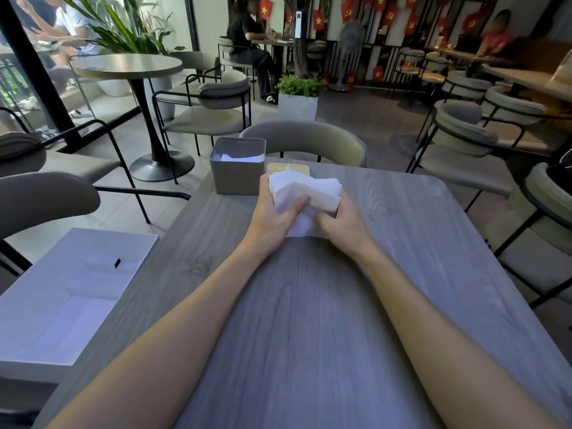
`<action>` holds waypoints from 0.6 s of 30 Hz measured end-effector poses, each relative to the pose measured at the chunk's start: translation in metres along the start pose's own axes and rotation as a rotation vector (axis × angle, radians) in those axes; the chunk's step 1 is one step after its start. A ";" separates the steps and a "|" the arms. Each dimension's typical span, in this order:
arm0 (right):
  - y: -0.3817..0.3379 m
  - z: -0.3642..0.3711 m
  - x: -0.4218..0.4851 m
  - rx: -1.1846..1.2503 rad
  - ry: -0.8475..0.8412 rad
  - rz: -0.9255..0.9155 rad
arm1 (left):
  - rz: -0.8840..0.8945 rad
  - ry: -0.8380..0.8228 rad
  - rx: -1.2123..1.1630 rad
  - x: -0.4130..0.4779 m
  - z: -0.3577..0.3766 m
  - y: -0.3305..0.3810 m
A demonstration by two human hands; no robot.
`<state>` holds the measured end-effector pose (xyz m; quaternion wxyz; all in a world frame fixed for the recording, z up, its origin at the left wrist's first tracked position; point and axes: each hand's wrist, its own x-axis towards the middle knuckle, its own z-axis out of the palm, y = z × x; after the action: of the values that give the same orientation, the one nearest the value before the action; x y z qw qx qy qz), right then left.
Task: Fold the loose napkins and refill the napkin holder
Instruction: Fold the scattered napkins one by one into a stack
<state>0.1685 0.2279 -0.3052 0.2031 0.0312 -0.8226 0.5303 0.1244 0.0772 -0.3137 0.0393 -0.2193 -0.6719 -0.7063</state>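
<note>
A stack of white paper napkins (305, 193) is clamped between both hands toward the far edge of the grey wood-grain tabletop (309, 305): the left hand (274, 212) with thumb pressed on top, the right hand (342, 222) curled around the stack's near right corner. Edges should be squared before the stack is lowered into the open grey square metal holder (236, 168), just left, already partly filled. A pale wooden block (288, 168), possibly the lid, is half hidden behind the stack. A white open box (62, 305) overhangs the left edge.
</note>
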 end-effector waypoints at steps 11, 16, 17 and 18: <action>-0.004 -0.006 0.008 0.668 0.138 0.265 | -0.260 0.001 -0.404 0.006 -0.016 -0.003; 0.002 -0.001 0.003 0.527 -0.004 0.358 | -0.237 0.143 -0.717 0.008 -0.016 0.006; 0.005 0.000 0.002 0.449 -0.028 0.345 | -0.229 0.154 -0.688 0.007 -0.016 0.007; 0.006 0.001 0.000 0.376 -0.044 0.322 | -0.214 0.157 -0.642 0.006 -0.017 0.007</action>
<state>0.1663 0.2302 -0.3105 0.0887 -0.0515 -0.7081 0.6986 0.1177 0.0617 -0.3048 -0.0544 -0.0936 -0.4294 -0.8966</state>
